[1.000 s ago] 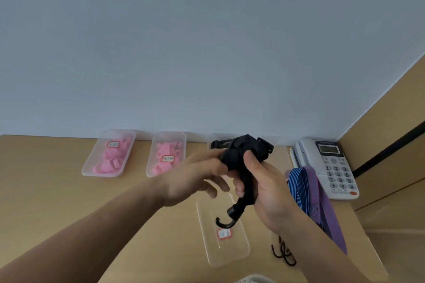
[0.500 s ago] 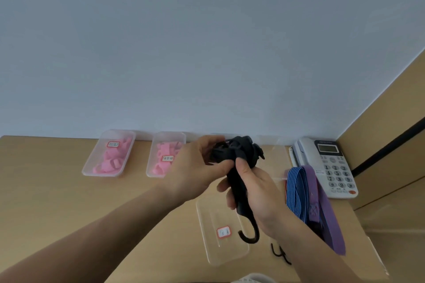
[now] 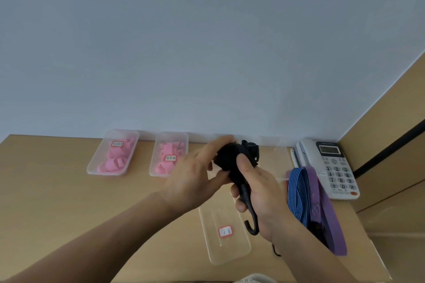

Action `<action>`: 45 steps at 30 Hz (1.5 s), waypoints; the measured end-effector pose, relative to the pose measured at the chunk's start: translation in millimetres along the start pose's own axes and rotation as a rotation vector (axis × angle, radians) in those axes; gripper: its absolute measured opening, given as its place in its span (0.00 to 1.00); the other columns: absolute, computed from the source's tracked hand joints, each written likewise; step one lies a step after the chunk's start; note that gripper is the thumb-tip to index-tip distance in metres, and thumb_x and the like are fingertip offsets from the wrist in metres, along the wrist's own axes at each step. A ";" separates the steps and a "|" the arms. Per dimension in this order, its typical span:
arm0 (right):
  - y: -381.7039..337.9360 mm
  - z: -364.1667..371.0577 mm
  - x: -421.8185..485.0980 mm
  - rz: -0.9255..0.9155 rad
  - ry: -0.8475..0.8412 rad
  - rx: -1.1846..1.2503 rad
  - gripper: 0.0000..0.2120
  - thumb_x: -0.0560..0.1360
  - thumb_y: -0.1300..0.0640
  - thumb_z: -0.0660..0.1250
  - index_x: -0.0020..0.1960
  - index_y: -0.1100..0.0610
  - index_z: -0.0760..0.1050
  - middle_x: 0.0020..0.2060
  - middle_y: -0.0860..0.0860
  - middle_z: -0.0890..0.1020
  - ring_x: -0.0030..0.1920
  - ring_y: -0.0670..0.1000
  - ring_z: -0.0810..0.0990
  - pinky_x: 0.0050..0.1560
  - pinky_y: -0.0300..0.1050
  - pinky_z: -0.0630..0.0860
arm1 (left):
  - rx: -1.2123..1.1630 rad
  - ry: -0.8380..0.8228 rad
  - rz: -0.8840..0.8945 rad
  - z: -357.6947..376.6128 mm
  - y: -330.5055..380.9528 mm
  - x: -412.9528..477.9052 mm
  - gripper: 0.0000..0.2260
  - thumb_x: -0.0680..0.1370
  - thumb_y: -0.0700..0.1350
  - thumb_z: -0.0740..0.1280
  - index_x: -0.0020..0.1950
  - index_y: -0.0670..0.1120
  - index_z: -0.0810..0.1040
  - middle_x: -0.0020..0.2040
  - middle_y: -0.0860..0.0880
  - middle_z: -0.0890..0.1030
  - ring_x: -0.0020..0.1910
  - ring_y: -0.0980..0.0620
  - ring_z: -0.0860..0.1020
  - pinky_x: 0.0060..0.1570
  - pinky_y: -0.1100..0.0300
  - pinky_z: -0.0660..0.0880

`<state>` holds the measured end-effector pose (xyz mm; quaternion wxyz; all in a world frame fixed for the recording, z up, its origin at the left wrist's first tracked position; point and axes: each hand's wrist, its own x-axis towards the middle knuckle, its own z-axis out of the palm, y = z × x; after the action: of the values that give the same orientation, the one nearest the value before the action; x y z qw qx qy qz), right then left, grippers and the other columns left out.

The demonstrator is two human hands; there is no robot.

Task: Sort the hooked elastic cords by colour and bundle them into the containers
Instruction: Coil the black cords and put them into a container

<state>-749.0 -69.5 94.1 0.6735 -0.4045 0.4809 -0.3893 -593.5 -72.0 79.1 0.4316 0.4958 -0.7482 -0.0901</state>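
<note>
We see a wide light-wood table (image 3: 57,202) that stands against a pale grey wall (image 3: 207,41), with a wooden side panel (image 3: 391,145) at the right. On the far right of the table there is a white desk telephone with grey keys (image 3: 331,167). Near it, at its left side, lie a purple flat elastic strap (image 3: 326,209) and a blue striped elastic cord (image 3: 296,190), folded together and touching each other. At the far left stand two clear plastic trays with pink elastic pieces, the left one (image 3: 112,154) and the right one (image 3: 169,154), each with a small red-framed label. In the near middle an empty clear plastic tray with a red-framed label (image 3: 226,243) lies below our hands.

Our left hand (image 3: 195,179) and our right hand (image 3: 262,195) are both above this tray, and they hold a black bundled elastic cord (image 3: 232,161). The left hand curls its fingers around the far part of the bundle. The right hand closes around the lower part, with the thumb (image 3: 243,165) pressed on the cord. The black plastic hook (image 3: 251,225) of the cord hangs out under the right palm. We cannot tell how the bundle is wound.
</note>
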 end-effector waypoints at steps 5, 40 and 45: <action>-1.7 -7.5 -0.8 -0.070 -0.029 -0.087 0.21 0.69 0.43 0.67 0.51 0.59 0.80 0.35 0.53 0.82 0.31 0.48 0.72 0.25 0.42 0.65 | -0.661 -0.256 -0.507 -14.7 2.0 5.1 0.33 0.69 0.58 0.69 0.72 0.52 0.67 0.60 0.61 0.80 0.52 0.56 0.80 0.48 0.57 0.79; -30.2 -21.3 14.6 -0.224 -0.158 -0.219 0.10 0.68 0.53 0.71 0.43 0.58 0.77 0.27 0.51 0.77 0.30 0.49 0.74 0.36 0.43 0.73 | -0.919 -0.557 -0.648 -17.5 -13.8 0.2 0.20 0.66 0.46 0.65 0.53 0.36 0.75 0.44 0.42 0.80 0.42 0.47 0.76 0.44 0.53 0.72; -16.2 -4.9 25.7 -0.316 0.074 -0.150 0.20 0.62 0.48 0.72 0.51 0.54 0.73 0.39 0.47 0.76 0.37 0.42 0.77 0.39 0.34 0.76 | -1.086 -0.507 -0.660 -13.8 -13.5 2.6 0.25 0.70 0.47 0.67 0.63 0.34 0.73 0.52 0.38 0.80 0.49 0.42 0.76 0.46 0.52 0.74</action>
<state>-749.9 -99.7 99.4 0.5539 -0.5096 0.4633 -0.4679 -574.7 -76.7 81.4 0.3807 0.3746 -0.4845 -0.6928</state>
